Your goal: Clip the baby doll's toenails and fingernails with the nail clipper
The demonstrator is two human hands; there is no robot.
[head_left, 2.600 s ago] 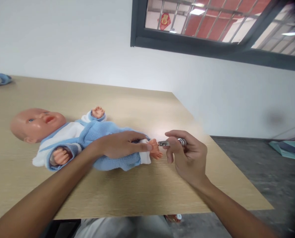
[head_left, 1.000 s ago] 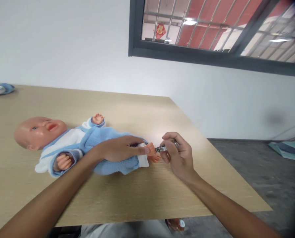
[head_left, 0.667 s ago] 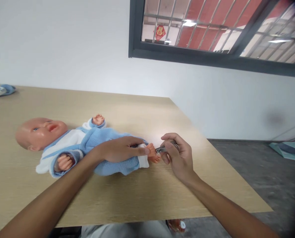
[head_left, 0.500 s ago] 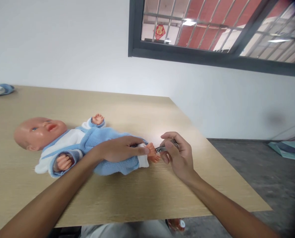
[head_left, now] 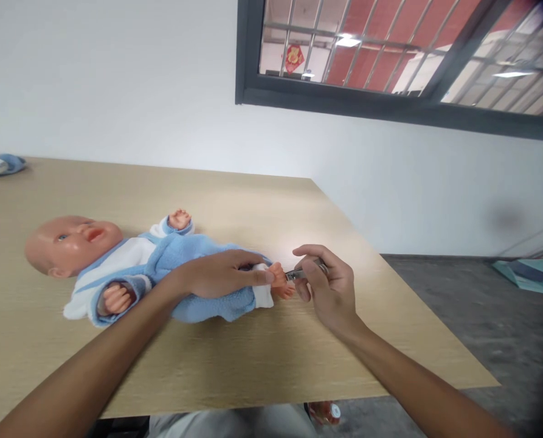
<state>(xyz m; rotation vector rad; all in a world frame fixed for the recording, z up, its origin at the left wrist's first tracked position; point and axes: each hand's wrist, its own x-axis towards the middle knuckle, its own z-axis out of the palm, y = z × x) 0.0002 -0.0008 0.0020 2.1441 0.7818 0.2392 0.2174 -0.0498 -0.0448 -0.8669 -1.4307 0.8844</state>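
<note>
A baby doll (head_left: 129, 255) in a blue and white fleece outfit lies on its back on the table, head to the left and bare feet to the right. My left hand (head_left: 228, 272) is closed round the doll's farther lower leg, thumb by the ankle above the white cuff. In my right hand (head_left: 330, 283) a silver nail clipper (head_left: 301, 274) is pinched between thumb and fingers. Its jaws are at the toes of the doll's farther foot (head_left: 278, 275); whether they touch is too small to tell. The nearer foot (head_left: 284, 292) rests just below.
The light wood table (head_left: 235, 377) ends at a right edge beyond my right hand. A blue and white cloth item (head_left: 2, 165) lies at the far left. Behind are a white wall and a barred window (head_left: 371, 48). A bottle (head_left: 326, 413) shows below the front edge.
The clipper's lever looks pressed closer to its body, with my right thumb and fingers squeezed nearer together. My left hand and the doll have stayed in place.
</note>
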